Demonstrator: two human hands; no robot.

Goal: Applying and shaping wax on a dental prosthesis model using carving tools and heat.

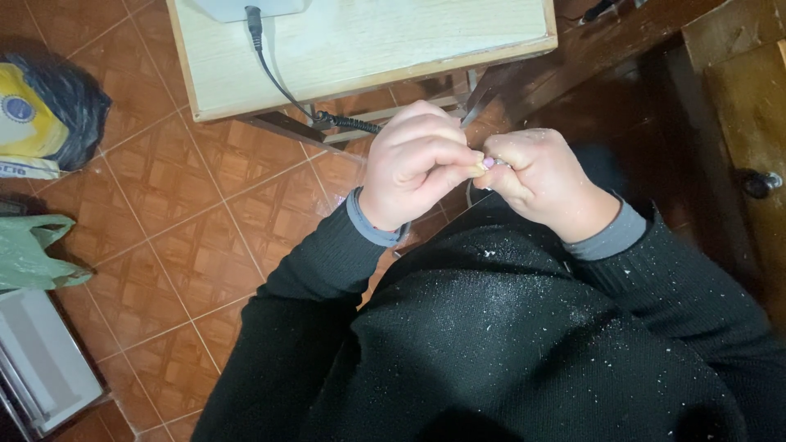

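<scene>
I see left hand (413, 164) fisted around a corded tool (348, 123), below the surface's (368, 49) front edge. Right hand (536, 176) curled shut, fingertips touching left; contents hidden.

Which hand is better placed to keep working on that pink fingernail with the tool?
The left hand, probably. It is closed around the corded metal nail tool, whose tip seems to meet the pink-painted fingernail. The right hand is curled, offering that nail.

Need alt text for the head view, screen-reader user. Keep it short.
Seen from above, a person's left hand and right hand meet fingertip to fingertip, working a slim corded tool against a pink-painted fingernail. White dust speckles the black sweater. Beyond the hands are a pale wooden table and a brown tiled floor.
</scene>
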